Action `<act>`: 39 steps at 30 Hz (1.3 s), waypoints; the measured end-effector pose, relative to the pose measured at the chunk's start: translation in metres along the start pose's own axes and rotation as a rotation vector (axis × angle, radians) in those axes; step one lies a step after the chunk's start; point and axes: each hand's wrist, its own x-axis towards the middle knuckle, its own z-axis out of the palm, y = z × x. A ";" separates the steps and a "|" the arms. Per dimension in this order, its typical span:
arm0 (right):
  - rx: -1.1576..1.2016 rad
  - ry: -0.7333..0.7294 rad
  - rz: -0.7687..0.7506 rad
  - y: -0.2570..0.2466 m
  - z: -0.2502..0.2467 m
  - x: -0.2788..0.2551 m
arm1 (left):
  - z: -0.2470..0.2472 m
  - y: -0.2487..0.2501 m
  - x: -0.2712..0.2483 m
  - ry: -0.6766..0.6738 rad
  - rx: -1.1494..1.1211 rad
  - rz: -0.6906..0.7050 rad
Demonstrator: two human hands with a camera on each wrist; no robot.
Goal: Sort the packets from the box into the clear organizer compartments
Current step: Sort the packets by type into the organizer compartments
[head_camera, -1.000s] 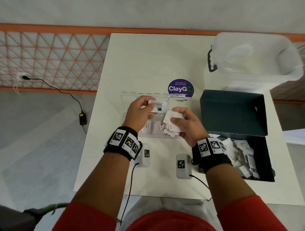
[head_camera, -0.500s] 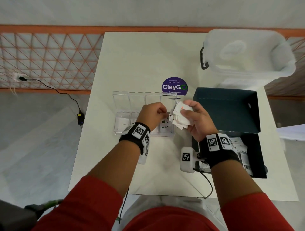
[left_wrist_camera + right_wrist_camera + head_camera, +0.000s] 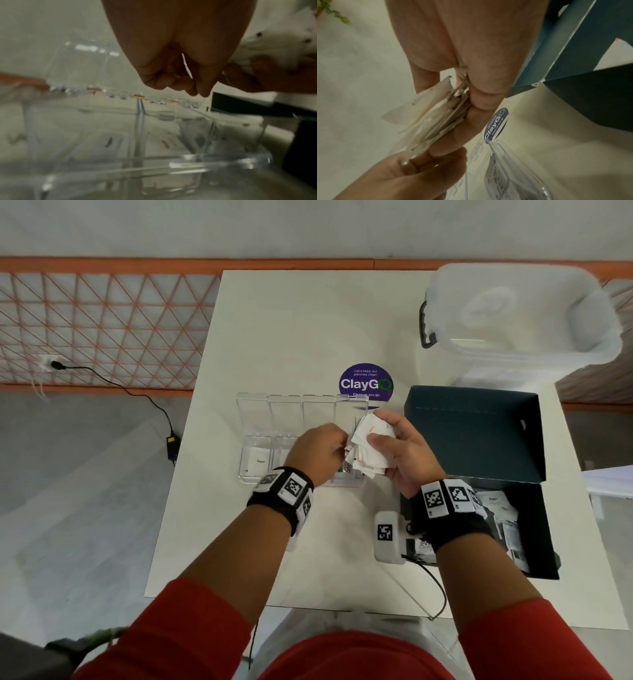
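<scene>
My right hand (image 3: 376,429) grips a fanned stack of white packets (image 3: 371,451) just above the right end of the clear organizer (image 3: 252,481), whose lids stand open. My left hand (image 3: 342,445) has its fingers curled and pinches a packet at the stack's left edge; the right wrist view shows its fingertips (image 3: 412,162) on the lower end of the stack (image 3: 428,121). A Sugar packet (image 3: 259,462) lies in the leftmost compartment, a Stevia packet (image 3: 348,468) in the rightmost. The dark box (image 3: 472,433) sits open on the right, with more packets (image 3: 500,508) inside.
A large translucent bin (image 3: 520,313) with a black handle stands at the table's far right. A purple ClayGo sticker (image 3: 365,383) lies behind the organizer. A white tagged device (image 3: 388,537) with a cable sits near the front edge, left of the box.
My left hand carried a Stevia packet to the rightmost compartment, left it there, and came back to the stack. My right hand with the stack shifted slightly right and away.
</scene>
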 end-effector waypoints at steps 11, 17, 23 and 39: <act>-0.041 0.011 -0.014 -0.003 -0.010 -0.003 | 0.012 0.002 0.001 -0.251 0.591 0.191; -0.031 0.013 -0.015 -0.002 -0.011 -0.001 | 0.010 0.006 0.005 -0.253 0.571 0.122; -0.032 0.001 -0.011 0.001 -0.011 0.000 | -0.004 -0.003 -0.002 -0.081 0.065 0.059; -0.211 -0.133 0.046 0.018 0.039 0.011 | -0.054 -0.020 -0.029 0.072 -0.772 -0.394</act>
